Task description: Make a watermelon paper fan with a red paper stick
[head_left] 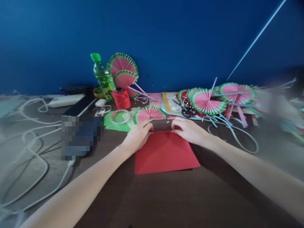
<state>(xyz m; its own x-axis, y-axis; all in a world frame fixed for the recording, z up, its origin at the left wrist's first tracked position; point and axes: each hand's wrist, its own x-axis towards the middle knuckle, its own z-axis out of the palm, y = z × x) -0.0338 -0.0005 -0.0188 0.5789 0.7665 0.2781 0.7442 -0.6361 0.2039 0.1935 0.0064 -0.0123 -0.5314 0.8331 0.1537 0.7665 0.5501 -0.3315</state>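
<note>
Deep blue wall (166, 38) forms the whole background, meeting a dark brown tabletop (166, 202) that fills the lower half of the view. At far left, white cables (30, 152) loop loosely over the surface, and a white power strip (66, 100) lies near the wall beside a dark flat device (79, 107). A pixelated block covers an object just right of the cables. Further right, a green-capped bottle (102, 77) stands upright against the wall, with two pink-and-green pleated paper fans (123, 71) propped behind a red spool (122, 98). A clear tape ring (120, 116) rests on a green paper sheet (116, 125), and a half-open fan (149, 114) lies just beyond the hands. At centre, a red paper sheet (165, 152) lies flat on the table; its far edge is folded toward the wall. The left hand (139, 135) presses on the sheet's far left corner, fingers curled down and pinching the fold. The right hand (187, 129) presses on the far right corner, fingers likewise bent onto the folded edge. Both forearms extend from the lower corners. Black-handled scissors (187, 110) lie behind the right hand on a yellow-and-blue card (169, 103). To the right, a pile of finished fans (213, 98) spreads along the wall, with thin paper strips (235, 136) curling across the tabletop. The extreme right edge is blurred and cannot be identified.
</note>
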